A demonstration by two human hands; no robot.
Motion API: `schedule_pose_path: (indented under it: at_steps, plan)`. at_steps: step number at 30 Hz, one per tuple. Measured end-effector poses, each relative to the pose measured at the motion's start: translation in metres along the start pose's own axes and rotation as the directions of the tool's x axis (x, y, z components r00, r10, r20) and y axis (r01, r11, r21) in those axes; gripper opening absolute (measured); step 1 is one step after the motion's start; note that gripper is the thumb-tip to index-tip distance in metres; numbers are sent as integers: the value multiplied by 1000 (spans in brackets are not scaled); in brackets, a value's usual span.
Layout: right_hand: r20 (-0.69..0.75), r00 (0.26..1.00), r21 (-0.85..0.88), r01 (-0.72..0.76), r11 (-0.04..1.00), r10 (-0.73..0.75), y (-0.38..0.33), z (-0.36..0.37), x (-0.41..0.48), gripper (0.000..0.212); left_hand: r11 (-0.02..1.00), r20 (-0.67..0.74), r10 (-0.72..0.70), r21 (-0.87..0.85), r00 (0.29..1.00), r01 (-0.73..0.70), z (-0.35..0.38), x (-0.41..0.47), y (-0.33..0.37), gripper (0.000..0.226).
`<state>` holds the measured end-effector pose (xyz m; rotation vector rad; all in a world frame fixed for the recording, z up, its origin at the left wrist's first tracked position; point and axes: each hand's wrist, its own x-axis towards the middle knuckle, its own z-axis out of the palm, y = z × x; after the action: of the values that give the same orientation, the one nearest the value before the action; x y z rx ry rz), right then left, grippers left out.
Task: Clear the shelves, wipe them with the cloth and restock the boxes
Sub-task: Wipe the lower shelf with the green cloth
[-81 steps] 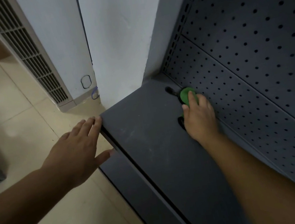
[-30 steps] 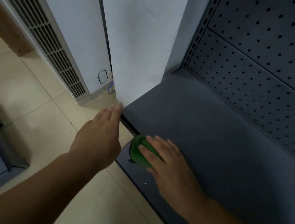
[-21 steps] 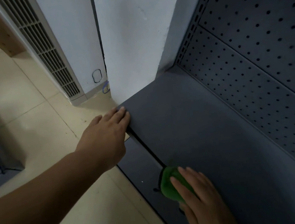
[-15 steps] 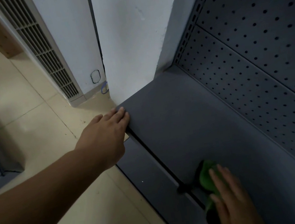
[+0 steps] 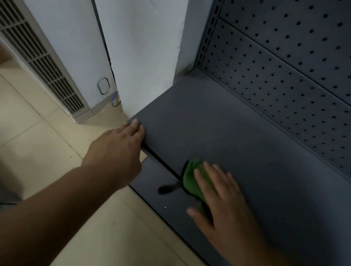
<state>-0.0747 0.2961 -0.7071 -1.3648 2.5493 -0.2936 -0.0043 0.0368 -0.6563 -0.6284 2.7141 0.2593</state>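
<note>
Fingers (image 5: 133, 127) of the left hand (image 5: 115, 153), straight and held together with nothing in them, touch the front corner of the shelf (image 5: 252, 138) at mid-frame, above the tiled floor (image 5: 20, 140). Right of that, at lower centre, the right hand (image 5: 225, 208) lies flat, fingers straight, pressing the green cloth (image 5: 190, 176) onto the shelf by its front edge. Pegboard (image 5: 297, 61) fills the right side.

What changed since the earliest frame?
The right hand slid the green cloth from the back of the shelf, by the pegboard, forward to its front edge, pressing it flat-fingered throughout. The left hand stayed at the shelf's front corner, fingers straight.
</note>
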Motion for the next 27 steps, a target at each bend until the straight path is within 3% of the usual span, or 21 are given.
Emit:
schedule_pose_path:
  at_steps: [3, 7, 11, 14, 18, 24, 27]
  plan:
    - [-20, 997, 24, 75, 997, -74, 8, 8, -39, 85, 1000, 2, 14, -13, 1000, -14, 5, -3, -2, 79]
    - [-128, 982, 114, 157, 981, -142, 22, -5, -77, 61, 1000, -30, 2, -27, 1000, -3, 16, -20, -10, 79]
    - [-188, 978, 351, -17, 936, 88, 24, -37, -86, 79, 994, -11, -101, -37, 995, 101, 32, -41, -31, 75]
    - [-158, 956, 434, -159, 887, 248, 21, -41, -46, 53, 986, 85, -167, 24, 982, 165, 45, -61, -51, 69]
    - [-15, 974, 219, -218, 951, 226, -6, -23, 33, 61, 974, 206, -219, 98, 954, 202, 67, -93, -73, 63]
    - [-60, 991, 103, -113, 988, 120, -75, -2, 131, 62, 970, 275, -239, 113, 931, 216, 95, -144, -98, 56]
    - [-57, 998, 66, 15, 998, -11, -110, 7, 157, 66, 967, 322, -253, 114, 912, 228, 104, -163, -109, 54]
